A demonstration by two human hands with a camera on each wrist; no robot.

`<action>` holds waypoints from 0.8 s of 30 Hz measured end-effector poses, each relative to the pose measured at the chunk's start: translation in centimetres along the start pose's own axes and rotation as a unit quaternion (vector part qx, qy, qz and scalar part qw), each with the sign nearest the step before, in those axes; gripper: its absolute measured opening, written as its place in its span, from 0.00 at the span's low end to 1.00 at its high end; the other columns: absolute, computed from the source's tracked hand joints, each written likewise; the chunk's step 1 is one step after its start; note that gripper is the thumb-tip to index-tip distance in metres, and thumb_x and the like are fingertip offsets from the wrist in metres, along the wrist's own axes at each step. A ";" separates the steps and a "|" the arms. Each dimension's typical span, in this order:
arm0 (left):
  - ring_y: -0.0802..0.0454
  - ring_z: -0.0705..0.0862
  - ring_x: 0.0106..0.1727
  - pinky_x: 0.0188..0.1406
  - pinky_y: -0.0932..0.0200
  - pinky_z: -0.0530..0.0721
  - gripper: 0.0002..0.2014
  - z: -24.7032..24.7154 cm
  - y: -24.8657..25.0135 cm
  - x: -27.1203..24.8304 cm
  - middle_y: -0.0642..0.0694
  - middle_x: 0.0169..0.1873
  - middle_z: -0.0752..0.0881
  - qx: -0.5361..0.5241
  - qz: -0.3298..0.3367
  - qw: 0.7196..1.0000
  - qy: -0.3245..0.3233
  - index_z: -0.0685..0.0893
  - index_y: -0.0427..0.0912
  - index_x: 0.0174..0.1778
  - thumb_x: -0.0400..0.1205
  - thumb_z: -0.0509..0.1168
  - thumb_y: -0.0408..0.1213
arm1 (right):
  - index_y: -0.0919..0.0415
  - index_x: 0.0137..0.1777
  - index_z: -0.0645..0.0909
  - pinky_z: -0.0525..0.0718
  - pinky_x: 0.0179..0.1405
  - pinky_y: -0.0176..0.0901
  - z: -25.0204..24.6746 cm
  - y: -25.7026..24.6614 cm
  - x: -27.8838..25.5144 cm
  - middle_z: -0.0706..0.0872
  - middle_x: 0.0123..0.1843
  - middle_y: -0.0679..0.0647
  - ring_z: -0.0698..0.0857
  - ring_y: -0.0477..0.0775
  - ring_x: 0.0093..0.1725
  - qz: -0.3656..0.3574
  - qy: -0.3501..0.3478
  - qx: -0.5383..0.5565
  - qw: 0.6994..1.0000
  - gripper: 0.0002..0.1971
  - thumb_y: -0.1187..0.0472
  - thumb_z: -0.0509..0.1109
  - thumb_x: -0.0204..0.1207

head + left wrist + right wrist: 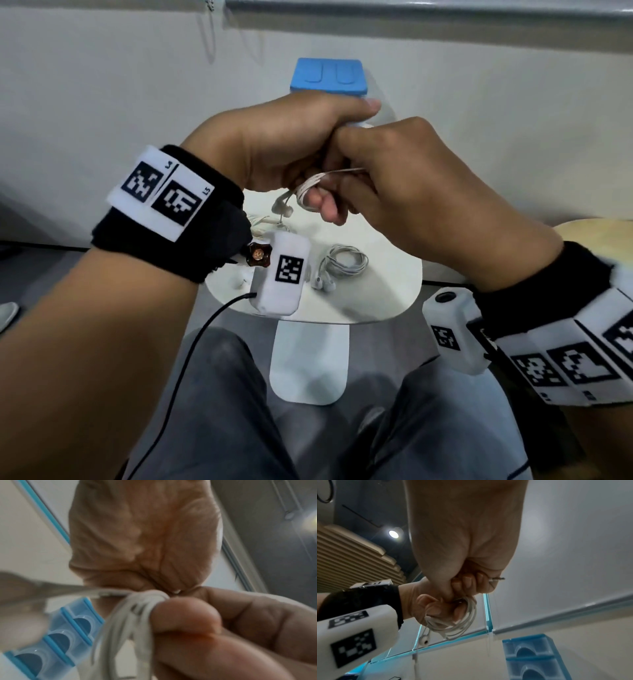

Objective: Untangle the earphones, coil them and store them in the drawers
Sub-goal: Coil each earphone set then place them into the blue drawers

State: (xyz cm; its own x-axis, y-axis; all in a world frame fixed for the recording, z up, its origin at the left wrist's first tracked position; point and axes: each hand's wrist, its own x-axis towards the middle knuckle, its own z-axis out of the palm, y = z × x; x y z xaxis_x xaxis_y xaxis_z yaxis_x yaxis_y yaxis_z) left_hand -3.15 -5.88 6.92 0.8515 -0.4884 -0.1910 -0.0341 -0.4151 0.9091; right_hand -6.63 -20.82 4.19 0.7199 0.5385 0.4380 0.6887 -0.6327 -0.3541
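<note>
Above the small white table (383, 301), the left hand (284, 144) grips a coil of white earphones (310, 186) while the right hand (411, 192) pinches the plug end, so coiling looks nearly finished, and next comes tucking that end and reaching the far blue drawers (329, 77).

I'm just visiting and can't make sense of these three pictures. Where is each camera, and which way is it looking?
Head: worn on the head, looking down at both hands winding white earphones above a small white table; forearms and knees show.
Left wrist: looks along the left hand and up; the right hand shows too.
Right wrist: looks up past the right hand at the left.
Shared: all show the coil and the blue drawers.
</note>
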 end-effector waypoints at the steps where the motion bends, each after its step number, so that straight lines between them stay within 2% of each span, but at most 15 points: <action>1: 0.43 0.85 0.20 0.13 0.65 0.77 0.31 -0.1 -0.4 0.2 0.33 0.23 0.85 -0.013 0.005 1.000 0.004 0.86 0.32 0.33 0.92 0.53 0.48 | 0.58 0.41 0.82 0.72 0.35 0.22 0.3 0.3 0.0 0.78 0.27 0.31 0.80 0.27 0.31 0.007 0.017 0.000 1.000 0.08 0.64 0.68 0.81; 3: 0.48 0.84 0.21 0.17 0.66 0.80 0.23 -0.4 -1.4 0.5 0.37 0.24 0.85 -0.047 0.026 0.998 0.028 0.88 0.35 0.30 0.89 0.58 0.37 | 0.59 0.41 0.85 0.68 0.32 0.24 0.8 0.9 -0.1 0.74 0.25 0.33 0.77 0.31 0.30 0.027 0.070 0.000 0.997 0.07 0.60 0.70 0.80; 5: 0.50 0.85 0.23 0.21 0.67 0.83 0.14 -0.6 -2.3 0.5 0.36 0.27 0.86 -0.085 0.048 0.994 0.056 0.87 0.32 0.37 0.86 0.61 0.29 | 0.58 0.38 0.85 0.67 0.30 0.26 1.2 1.5 -0.2 0.74 0.21 0.37 0.76 0.36 0.27 0.071 0.101 0.032 0.992 0.09 0.59 0.73 0.79; 8: 0.51 0.88 0.31 0.25 0.67 0.81 0.04 -0.4 -3.7 0.1 0.36 0.33 0.88 -0.136 0.080 0.985 0.072 0.83 0.32 0.44 0.83 0.69 0.30 | 0.59 0.35 0.85 0.66 0.26 0.29 1.5 2.5 -0.2 0.76 0.21 0.41 0.72 0.40 0.24 0.145 0.104 0.110 0.978 0.11 0.59 0.75 0.80; 10: 0.45 0.88 0.39 0.27 0.65 0.75 0.09 -0.1 -4.6 -0.2 0.35 0.37 0.91 -0.114 0.093 0.984 0.097 0.84 0.35 0.44 0.76 0.75 0.36 | 0.61 0.36 0.88 0.63 0.24 0.30 1.8 3.1 -0.2 0.77 0.21 0.42 0.70 0.42 0.22 0.176 0.104 0.153 0.967 0.11 0.58 0.76 0.80; 12: 0.43 0.83 0.43 0.29 0.64 0.71 0.12 0.2 -5.3 -0.3 0.37 0.39 0.92 -0.082 0.099 0.984 0.126 0.86 0.38 0.44 0.72 0.78 0.40 | 0.63 0.38 0.89 0.62 0.22 0.31 2.1 3.7 -0.3 0.75 0.18 0.42 0.67 0.43 0.20 0.200 0.105 0.186 0.956 0.12 0.57 0.76 0.80; 17: 0.54 0.86 0.36 0.28 0.69 0.76 0.02 0.7 -6.1 -0.2 0.45 0.34 0.92 -0.075 0.100 0.976 0.176 0.88 0.39 0.46 0.81 0.75 0.33 | 0.67 0.40 0.88 0.63 0.23 0.33 2.9 4.6 -0.5 0.71 0.19 0.41 0.66 0.43 0.22 0.234 0.091 0.270 0.929 0.10 0.61 0.75 0.80; 20: 0.58 0.86 0.34 0.28 0.69 0.76 0.03 1.0 -6.5 -0.1 0.48 0.34 0.92 -0.069 0.114 0.970 0.202 0.88 0.42 0.43 0.82 0.74 0.33 | 0.68 0.44 0.86 0.64 0.23 0.33 2.7 5.1 -0.6 0.72 0.20 0.42 0.66 0.45 0.22 0.217 0.069 0.301 0.926 0.09 0.62 0.73 0.82; 22: 0.59 0.86 0.33 0.27 0.69 0.75 0.04 1.4 -6.9 -0.2 0.48 0.33 0.92 -0.077 0.117 0.966 0.218 0.88 0.43 0.42 0.82 0.74 0.32 | 0.66 0.47 0.84 0.69 0.26 0.38 2.4 5.7 -0.6 0.76 0.22 0.46 0.70 0.49 0.24 0.203 0.032 0.288 0.935 0.06 0.64 0.71 0.84; 24: 0.59 0.86 0.33 0.27 0.69 0.74 0.05 2.0 -7.4 -0.4 0.48 0.32 0.92 -0.096 0.114 0.963 0.225 0.88 0.43 0.41 0.82 0.74 0.31 | 0.66 0.50 0.84 0.76 0.32 0.43 2.0 6.2 -0.8 0.84 0.26 0.52 0.82 0.54 0.27 0.201 -0.024 0.229 0.952 0.05 0.66 0.68 0.85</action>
State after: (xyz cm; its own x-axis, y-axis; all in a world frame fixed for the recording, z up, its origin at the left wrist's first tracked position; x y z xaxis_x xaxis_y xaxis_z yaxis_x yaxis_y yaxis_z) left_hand -4.29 -4.14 -0.47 0.9751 -0.1505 0.1627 -0.1872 -0.1659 0.9682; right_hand -2.74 -24.03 -0.03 0.9288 0.3355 0.1575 0.3146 -0.4892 -0.8134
